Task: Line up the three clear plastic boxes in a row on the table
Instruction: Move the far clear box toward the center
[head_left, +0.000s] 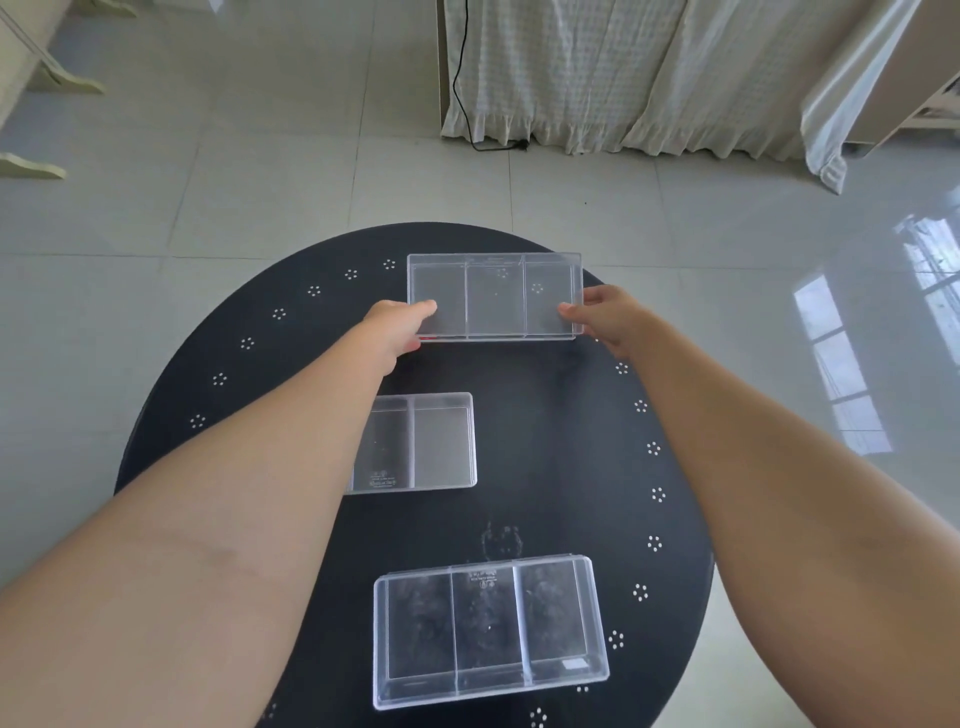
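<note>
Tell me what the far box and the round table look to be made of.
Far box, held by left hand and right hand: clear, glossy rigid plastic; the tabletop shows through its walls and dividers. Table: matte black surface with printed white dot clusters; a cloth or mat perhaps, I cannot tell.

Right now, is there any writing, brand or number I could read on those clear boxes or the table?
Nothing legible.
middle box: embossed mark near its front-left corner, too small to read.
near box: embossed mark at its far rim and a small white sticker, both unreadable.
far box, table: no text, only dot patterns.
</note>
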